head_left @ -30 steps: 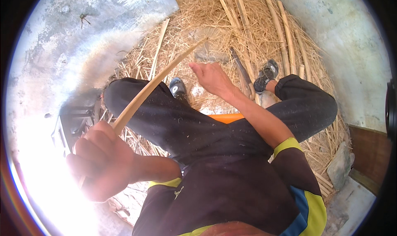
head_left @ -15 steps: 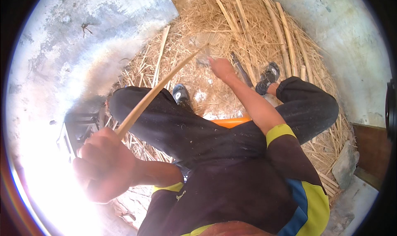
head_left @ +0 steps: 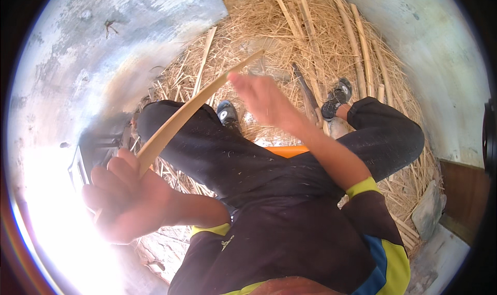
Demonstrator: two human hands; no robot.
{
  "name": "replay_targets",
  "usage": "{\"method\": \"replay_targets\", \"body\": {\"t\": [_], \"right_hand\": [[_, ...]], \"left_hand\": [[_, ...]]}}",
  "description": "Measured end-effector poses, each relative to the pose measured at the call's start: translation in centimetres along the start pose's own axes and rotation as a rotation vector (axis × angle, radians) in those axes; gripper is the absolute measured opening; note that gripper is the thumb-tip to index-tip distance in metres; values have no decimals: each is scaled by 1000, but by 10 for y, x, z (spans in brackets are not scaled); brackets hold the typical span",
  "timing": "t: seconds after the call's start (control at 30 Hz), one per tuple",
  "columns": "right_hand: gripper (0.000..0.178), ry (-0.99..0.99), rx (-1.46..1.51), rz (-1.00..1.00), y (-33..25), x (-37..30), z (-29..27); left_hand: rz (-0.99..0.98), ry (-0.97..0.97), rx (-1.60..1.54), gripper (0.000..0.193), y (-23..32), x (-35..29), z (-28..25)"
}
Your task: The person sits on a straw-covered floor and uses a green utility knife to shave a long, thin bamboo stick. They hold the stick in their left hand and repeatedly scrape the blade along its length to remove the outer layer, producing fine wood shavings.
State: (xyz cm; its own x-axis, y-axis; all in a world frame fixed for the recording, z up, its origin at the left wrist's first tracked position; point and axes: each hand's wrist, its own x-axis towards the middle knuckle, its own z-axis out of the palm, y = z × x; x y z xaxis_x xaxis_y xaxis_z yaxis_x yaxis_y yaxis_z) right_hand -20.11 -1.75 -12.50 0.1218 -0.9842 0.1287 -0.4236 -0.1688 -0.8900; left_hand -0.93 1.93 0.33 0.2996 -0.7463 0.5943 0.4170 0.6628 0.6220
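Note:
A long, pale bamboo strip (head_left: 184, 113) slants up and away from my left hand (head_left: 129, 199), whose fingers are closed around its near end. Its far end tapers to a thin tip over the straw. My right hand (head_left: 264, 101) is beside the strip's upper part, fingertips at its edge. Motion smears those fingers, so whether they pinch the strip is unclear. Both hands are raised above my lap, the left one out past my left knee.
Straw and shavings (head_left: 248, 15) cover the floor around my feet. Several long poles (head_left: 357, 52) lie at the far right. A long dark tool (head_left: 305, 90) lies beside my right shoe (head_left: 339, 96). Something orange (head_left: 287, 151) shows between my legs. Pale walls (head_left: 440, 67) rise on both sides.
My right hand has moved left and back toward me, from near the strip's tip to farther down its length. The strip and my left hand have shifted slightly.

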Motion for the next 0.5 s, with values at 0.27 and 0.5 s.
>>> {"method": "replay_targets", "body": {"t": [0.27, 0.5], "right_hand": [[52, 109, -88, -12, -28, -22, 32], [56, 44, -240, 85, 8, -18, 29]], "left_hand": [[37, 192, 137, 36, 0, -7, 20], [-19, 81, 8, 38, 1, -3, 11]]}}
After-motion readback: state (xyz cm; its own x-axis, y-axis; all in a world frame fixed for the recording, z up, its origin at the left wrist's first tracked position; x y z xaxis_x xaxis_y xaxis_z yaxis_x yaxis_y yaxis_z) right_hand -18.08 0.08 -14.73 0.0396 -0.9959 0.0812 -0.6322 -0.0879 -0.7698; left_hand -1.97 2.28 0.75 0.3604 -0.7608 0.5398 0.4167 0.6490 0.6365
